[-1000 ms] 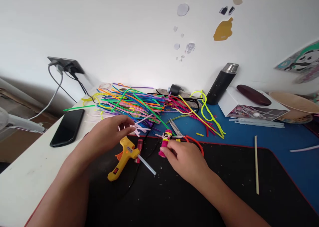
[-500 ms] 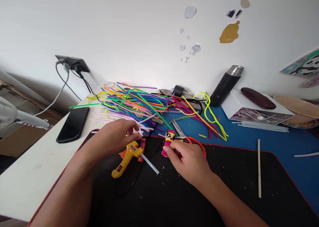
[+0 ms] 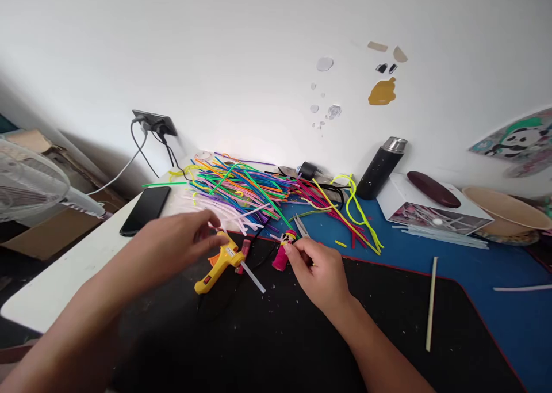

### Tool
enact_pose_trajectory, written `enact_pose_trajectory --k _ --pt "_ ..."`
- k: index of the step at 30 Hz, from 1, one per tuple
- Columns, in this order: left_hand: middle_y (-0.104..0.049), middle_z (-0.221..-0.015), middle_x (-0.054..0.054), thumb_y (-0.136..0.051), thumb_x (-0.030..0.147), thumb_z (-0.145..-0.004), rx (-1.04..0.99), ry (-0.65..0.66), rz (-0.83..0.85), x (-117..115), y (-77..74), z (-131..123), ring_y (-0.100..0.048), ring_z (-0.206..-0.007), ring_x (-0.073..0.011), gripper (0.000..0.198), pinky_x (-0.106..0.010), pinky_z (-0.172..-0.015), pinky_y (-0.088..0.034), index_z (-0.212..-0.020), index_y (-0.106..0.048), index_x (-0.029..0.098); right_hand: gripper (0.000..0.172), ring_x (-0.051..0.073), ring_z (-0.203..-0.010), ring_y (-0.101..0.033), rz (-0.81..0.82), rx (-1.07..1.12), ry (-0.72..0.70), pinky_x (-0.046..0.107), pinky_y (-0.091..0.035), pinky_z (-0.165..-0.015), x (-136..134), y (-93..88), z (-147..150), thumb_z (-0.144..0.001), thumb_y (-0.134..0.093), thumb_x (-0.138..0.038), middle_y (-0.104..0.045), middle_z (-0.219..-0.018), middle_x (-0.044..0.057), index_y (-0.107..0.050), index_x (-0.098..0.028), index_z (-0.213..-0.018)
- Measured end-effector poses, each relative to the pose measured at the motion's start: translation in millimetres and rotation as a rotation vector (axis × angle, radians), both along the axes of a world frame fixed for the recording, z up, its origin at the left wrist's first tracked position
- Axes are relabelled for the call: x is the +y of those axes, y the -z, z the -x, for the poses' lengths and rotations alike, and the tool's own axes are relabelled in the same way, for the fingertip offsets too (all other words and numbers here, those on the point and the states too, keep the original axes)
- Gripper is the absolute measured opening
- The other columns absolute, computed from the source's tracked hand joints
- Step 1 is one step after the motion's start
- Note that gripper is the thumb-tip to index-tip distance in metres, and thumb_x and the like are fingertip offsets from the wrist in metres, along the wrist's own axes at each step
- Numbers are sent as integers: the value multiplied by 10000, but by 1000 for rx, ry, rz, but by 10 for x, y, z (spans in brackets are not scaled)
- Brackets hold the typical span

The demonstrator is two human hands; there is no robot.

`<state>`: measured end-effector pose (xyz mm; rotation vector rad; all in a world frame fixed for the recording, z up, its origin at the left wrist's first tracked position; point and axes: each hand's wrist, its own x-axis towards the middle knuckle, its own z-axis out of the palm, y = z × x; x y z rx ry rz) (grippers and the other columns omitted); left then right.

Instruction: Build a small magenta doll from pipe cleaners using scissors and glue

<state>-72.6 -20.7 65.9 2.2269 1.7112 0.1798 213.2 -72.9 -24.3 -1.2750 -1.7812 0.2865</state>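
Observation:
My right hand [image 3: 319, 273] pinches a small pink and yellow pipe-cleaner doll [image 3: 283, 251] lying on the black mat [image 3: 302, 335]. My left hand [image 3: 179, 243] hovers, blurred, with curled fingers just left of a yellow glue gun [image 3: 218, 264] that rests on the mat with a clear glue stick poking out behind. I cannot tell whether the left fingers hold anything. A heap of coloured pipe cleaners [image 3: 237, 187] lies right behind both hands. Scissors [image 3: 302, 227] lie beside the doll.
A black phone [image 3: 145, 210] lies at the left on the white desk. A black flask [image 3: 379, 168], a white box [image 3: 431, 206] with a dark case and a tan bowl [image 3: 506, 208] stand at the back right. A wooden stick [image 3: 430, 304] lies right. A fan [image 3: 30, 180] stands far left.
The camera view has tilted up and shifted left. My left hand moved slightly left and back from the glue gun; my right hand keeps its pinch on the doll.

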Motion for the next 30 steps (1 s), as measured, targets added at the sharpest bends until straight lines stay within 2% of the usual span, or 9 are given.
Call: enact_pose_trajectory --k 3,5,8,13,17,20,22,27,30 --pt "-795 -971 -70 -556 630 -978 103 23 37 -154 283 109 -718 -765 -292 417 -353 -682 -413 -1045 -690 241 408 109 -492 -412 -6 72 -3 248 -341 -526 12 -13 -18 -1088 -609 -359 -450 -557 -69 -566 -224 -706" --pt "-798 -990 -63 -515 672 -985 87 4 39 -282 472 149 -746 -776 -301 450 -350 -675 -423 -1111 -644 260 417 106 -490 -393 10 106 0 244 -338 -523 19 -25 -33 -1084 -620 -371 -426 -550 -77 -548 -226 -700" --pt "-796 -1001 -73 -497 681 -966 116 -56 3 -457 673 150 -771 -795 -324 436 -351 -660 -422 -1072 -567 263 418 107 -501 -393 22 132 0 241 -343 -532 25 -40 -44 -1080 -626 -381 -427 -556 -79 -545 -226 -701" --pt "-809 -1025 -87 -463 577 -982 81 -7 95 -569 824 68 -798 -883 -357 342 -368 -717 -471 -1109 -525 266 428 103 -491 -407 15 129 -14 238 -334 -528 13 -48 -15 -1081 -626 -382 -451 -542 -75 -543 -223 -692" --pt "-809 -1028 -85 -433 458 -978 51 8 64 -548 902 72 -797 -851 -324 253 -363 -717 -480 -1117 -520 266 428 105 -494 -419 18 108 -26 237 -342 -536 12 -31 -5 -1079 -633 -392 -464 -540 -72 -557 -222 -693" --pt "-813 -1021 -74 -463 453 -959 -39 15 -16 -541 912 152 -788 -835 -293 268 -345 -719 -495 -1131 -553 269 432 107 -495 -416 32 117 -24 239 -344 -536 23 -11 -11 -1079 -630 -400 -456 -545 -71 -552 -223 -693" --pt "-810 -993 -60 -491 506 -949 -115 -23 -69 -544 859 212 -769 -792 -272 303 -332 -702 -501 -1117 -578 269 431 109 -500 -404 35 127 -23 242 -340 -536 27 -9 -9 -1076 -630 -403 -442 -549 -72 -548 -224 -694" --pt "-741 -833 -1 -591 619 -872 -248 -269 -174 -511 553 251 -664 -657 -227 401 -306 -619 -474 -1067 -607 269 440 113 -503 -395 20 221 -21 250 -339 -527 -3 -78 -2 -1071 -633 -415 -430 -555 -66 -557 -225 -681" --pt "-708 -856 -2 -632 661 -855 -436 -227 -160 -461 422 208 -648 -708 -213 427 -292 -619 -491 -1016 -605 266 424 119 -482 -426 44 327 16 256 -351 -513 -15 -123 -36 -1072 -644 -458 -459 -532 -62 -621 -222 -720"
